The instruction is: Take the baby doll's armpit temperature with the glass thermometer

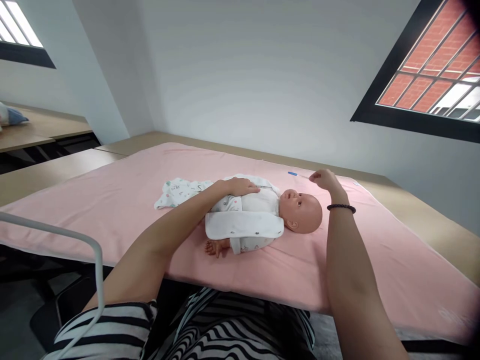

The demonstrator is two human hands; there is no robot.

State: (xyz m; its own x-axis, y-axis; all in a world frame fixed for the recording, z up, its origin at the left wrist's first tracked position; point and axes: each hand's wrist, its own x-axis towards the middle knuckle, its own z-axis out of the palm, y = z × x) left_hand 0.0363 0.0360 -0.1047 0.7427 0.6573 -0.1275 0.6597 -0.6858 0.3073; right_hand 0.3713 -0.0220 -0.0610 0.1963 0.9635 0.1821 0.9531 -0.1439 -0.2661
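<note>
A bald baby doll (302, 212) lies on its back on a pink sheet, its head toward the right. It wears a white printed outfit (243, 225) with the front flap folded open to the near side. My left hand (242, 186) rests on the doll's belly and chest, fingers stretched out flat. Beyond the doll's head, my right hand (323, 180) has its fingers pinched together at the end of a thin pale stick with a blue end (293, 173). The stick's exact kind is too small to make out. One doll hand (217, 247) sticks out of the near sleeve.
The pink sheet (112, 200) covers most of the wooden table (423, 210). A white wall (247, 80) stands behind it, with a barred window (431, 70) at the right. A bent grey-white tube (98, 260) rises at the near left. Another table (56, 120) stands farther left.
</note>
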